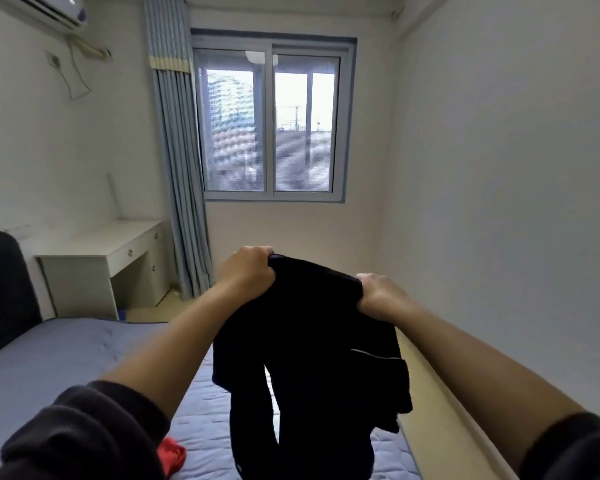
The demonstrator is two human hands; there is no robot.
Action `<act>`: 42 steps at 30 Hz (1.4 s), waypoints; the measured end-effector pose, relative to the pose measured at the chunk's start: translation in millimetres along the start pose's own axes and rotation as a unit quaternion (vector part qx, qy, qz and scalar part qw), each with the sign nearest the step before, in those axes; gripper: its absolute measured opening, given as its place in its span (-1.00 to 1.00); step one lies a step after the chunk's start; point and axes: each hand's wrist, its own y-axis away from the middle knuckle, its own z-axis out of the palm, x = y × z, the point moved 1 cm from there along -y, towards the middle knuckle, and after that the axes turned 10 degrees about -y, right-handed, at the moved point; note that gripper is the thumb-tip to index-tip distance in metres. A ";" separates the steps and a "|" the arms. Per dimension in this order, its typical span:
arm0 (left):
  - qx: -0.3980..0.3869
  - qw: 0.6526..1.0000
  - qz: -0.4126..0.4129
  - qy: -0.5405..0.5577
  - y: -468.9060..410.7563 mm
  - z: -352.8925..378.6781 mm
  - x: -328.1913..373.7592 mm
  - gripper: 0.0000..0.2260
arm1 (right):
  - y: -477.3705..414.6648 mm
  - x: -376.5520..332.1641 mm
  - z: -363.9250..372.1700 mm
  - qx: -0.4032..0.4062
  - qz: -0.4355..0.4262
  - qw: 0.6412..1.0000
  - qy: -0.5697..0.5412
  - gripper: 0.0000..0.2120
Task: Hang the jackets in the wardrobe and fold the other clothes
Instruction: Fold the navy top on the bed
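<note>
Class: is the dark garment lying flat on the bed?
No, the left hand and right hand hold the dark garment up above the bed.

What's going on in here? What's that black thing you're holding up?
A person holds a black garment up by its top edge, the left hand gripping one end and the right hand the other. It hangs over the blue bed, not yet folded, and looks like trousers. A red cloth lies on the bed too.

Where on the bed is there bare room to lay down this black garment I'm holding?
The widest bare patch of the mattress lies between the headboard and the hanging black garment. The near edge is tighter: a red garment lies there.
</note>
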 end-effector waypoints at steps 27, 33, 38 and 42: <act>0.135 0.951 0.245 0.133 24.0 -58.2 3.8 -0.80 | 7.5 -51.5 44.7 -0.304 -0.100 0.828 -0.460 -0.37; 0.154 0.961 0.137 0.183 35.6 -93.6 -35.7 -0.75 | 20.8 -85.4 102.7 -0.328 -0.139 0.852 -0.384 -0.67; 0.193 0.967 0.165 -0.009 51.9 -120.4 -87.6 -0.85 | 10.8 -99.7 126.7 -0.209 -0.018 0.812 -0.545 -0.83; 0.068 0.976 0.122 -0.166 71.9 -120.5 -141.9 -0.73 | -1.7 -93.1 97.8 -0.097 -0.031 0.858 -0.504 -0.88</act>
